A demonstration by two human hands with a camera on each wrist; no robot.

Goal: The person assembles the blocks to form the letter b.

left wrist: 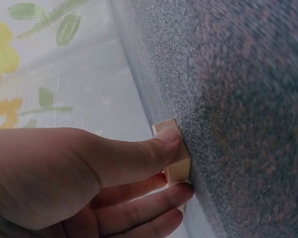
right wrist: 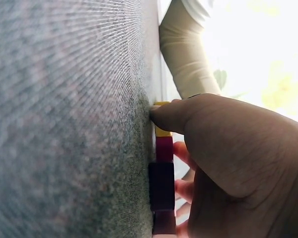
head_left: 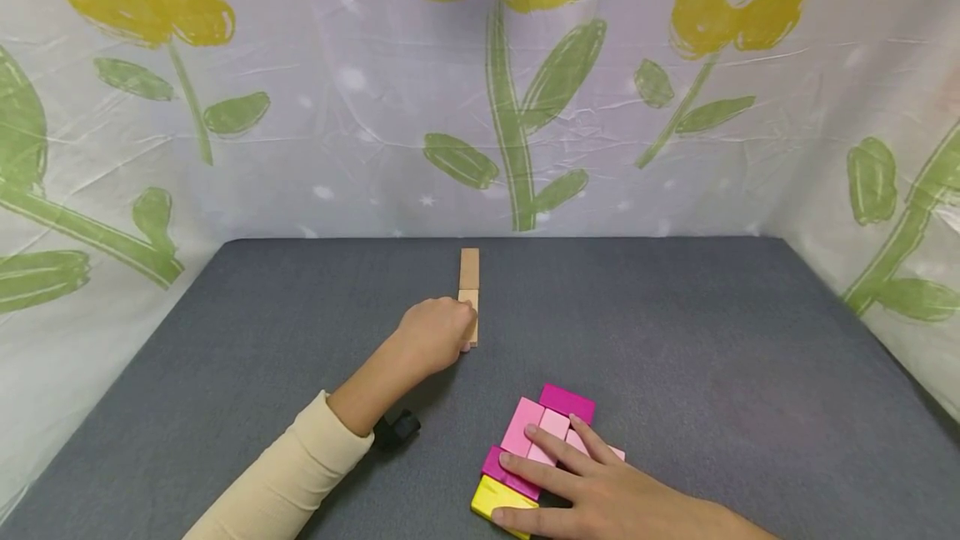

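Note:
In the head view, my left hand (head_left: 433, 335) reaches to mid-table and pinches a plain wooden block (head_left: 474, 330). Its far end meets a second wooden block (head_left: 469, 268), in one straight line. The left wrist view shows the thumb on one side of the wood (left wrist: 179, 171) and fingers on the other. My right hand (head_left: 603, 490) lies spread over a flat cluster of coloured blocks, fingers mostly straight. Among them are a magenta block (head_left: 567, 403), a pink block (head_left: 522, 423) and a yellow block (head_left: 497, 495). The thumb touches the yellow block; the hand hides part of the cluster.
A dark grey cloth-covered table (head_left: 675, 323) lies under everything. Behind and beside it hangs a pale curtain (head_left: 322, 123) printed with yellow flowers. A black device (head_left: 399, 430) sits under the left wrist, by the cream sleeve (head_left: 300, 465).

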